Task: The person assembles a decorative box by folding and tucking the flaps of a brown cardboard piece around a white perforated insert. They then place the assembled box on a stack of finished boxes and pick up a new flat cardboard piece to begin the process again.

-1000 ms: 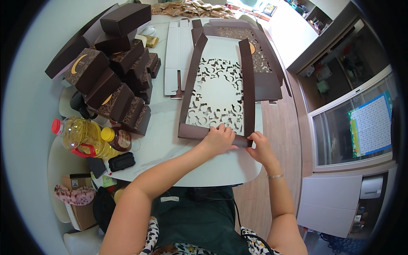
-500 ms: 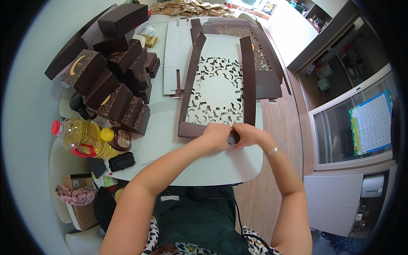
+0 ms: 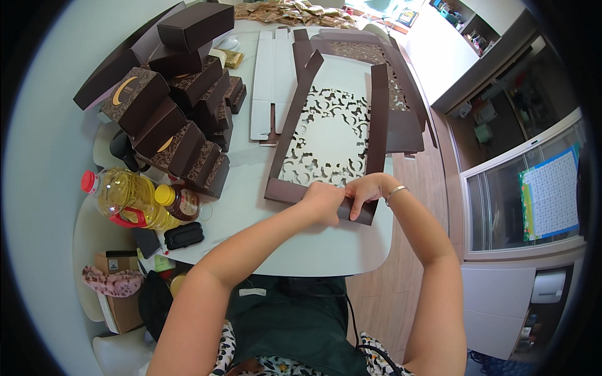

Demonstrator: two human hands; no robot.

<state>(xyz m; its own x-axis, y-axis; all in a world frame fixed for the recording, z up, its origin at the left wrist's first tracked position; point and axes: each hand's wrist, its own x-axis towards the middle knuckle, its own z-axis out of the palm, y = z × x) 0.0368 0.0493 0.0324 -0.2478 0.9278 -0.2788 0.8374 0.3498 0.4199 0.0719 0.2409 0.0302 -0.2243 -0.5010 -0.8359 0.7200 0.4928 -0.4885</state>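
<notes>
A dark brown cardboard box (image 3: 377, 119) lies partly folded on the table, its side walls standing up and its white inside face uppermost. The panel has a cut-out pattern of curls around a plain white oval. At the near wall, my left hand (image 3: 322, 202) is closed on the cardboard, fingers over its top edge. Right beside it, my right hand (image 3: 366, 191) pinches the same wall near the right corner, with the thumb on the outer face. My fingers partly hide the wall's fold.
Flat brown and white box blanks (image 3: 269, 81) lie beyond and beside the box. Finished brown boxes (image 3: 141, 100) are stacked at the left. An oil bottle (image 3: 128, 197), a brown jar with yellow lid (image 3: 182, 202) and a black case (image 3: 184, 235) sit near the left edge. Small packets (image 3: 295, 12) cover the far end.
The box has turned slightly, its near right corner swinging toward me. My right hand has slid a little rightward along the near wall, and its thumb now lies flat on the outside.
</notes>
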